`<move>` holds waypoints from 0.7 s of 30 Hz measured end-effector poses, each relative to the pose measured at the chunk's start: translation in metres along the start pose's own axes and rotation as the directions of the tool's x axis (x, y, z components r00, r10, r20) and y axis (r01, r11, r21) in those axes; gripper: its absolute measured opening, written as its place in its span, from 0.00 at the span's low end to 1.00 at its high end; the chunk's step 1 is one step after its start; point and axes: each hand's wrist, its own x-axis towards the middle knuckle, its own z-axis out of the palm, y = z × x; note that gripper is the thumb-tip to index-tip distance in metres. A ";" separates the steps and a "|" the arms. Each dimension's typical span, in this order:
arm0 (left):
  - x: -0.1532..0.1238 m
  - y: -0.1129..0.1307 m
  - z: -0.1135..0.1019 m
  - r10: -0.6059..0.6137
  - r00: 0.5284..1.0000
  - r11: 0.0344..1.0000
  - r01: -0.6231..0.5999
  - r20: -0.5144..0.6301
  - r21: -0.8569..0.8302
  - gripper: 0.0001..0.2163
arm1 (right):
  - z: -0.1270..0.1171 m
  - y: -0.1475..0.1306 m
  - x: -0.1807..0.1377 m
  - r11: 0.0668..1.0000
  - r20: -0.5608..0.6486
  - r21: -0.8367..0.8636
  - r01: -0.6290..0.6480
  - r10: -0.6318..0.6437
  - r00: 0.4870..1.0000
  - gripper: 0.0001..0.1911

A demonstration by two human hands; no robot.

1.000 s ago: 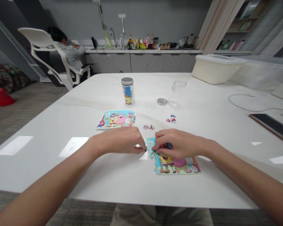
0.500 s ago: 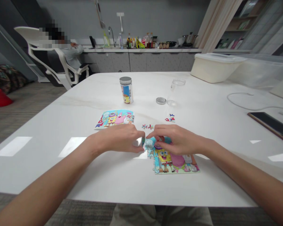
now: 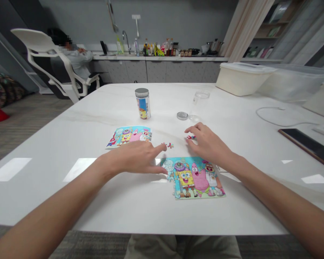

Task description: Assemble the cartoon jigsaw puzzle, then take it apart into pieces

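Observation:
A colourful cartoon jigsaw puzzle (image 3: 196, 178) lies flat on the white table (image 3: 124, 201) in front of me. My left hand (image 3: 136, 160) rests beside its left edge, fingers stretched out, index finger pointing at loose puzzle pieces (image 3: 169, 145). My right hand (image 3: 206, 144) hovers beyond the puzzle's top edge, fingers spread over other loose pieces (image 3: 190, 137), touching or nearly touching them. A printed reference picture (image 3: 129, 136) lies to the left.
A lidded jar with a colourful label (image 3: 143, 103) stands mid-table. Further right are a metal lid (image 3: 182, 115) and a clear empty jar (image 3: 198, 104). White bins (image 3: 243, 77), a cable (image 3: 275, 117) and a dark tablet (image 3: 307, 147) sit at right. A person sits in a white chair (image 3: 48, 61) far left.
Both hands have let go of the puzzle's top left corner. My right hand moved up and right to the loose pieces; my left hand opened and points forward.

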 end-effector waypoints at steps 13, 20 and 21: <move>0.018 -0.006 0.029 -0.167 0.978 0.985 0.172 -0.125 0.032 0.18 | 0.002 0.021 0.008 0.999 0.143 0.044 0.025 -0.031 0.989 0.14; 0.020 0.001 0.026 -0.204 0.973 0.979 0.206 -0.106 0.008 0.15 | 0.006 0.020 0.012 0.970 0.151 0.168 0.176 -0.202 0.968 0.17; 0.020 0.001 0.027 -0.213 0.971 0.977 0.215 -0.107 0.006 0.15 | 0.007 0.020 0.013 0.966 0.152 0.180 0.187 -0.215 0.965 0.17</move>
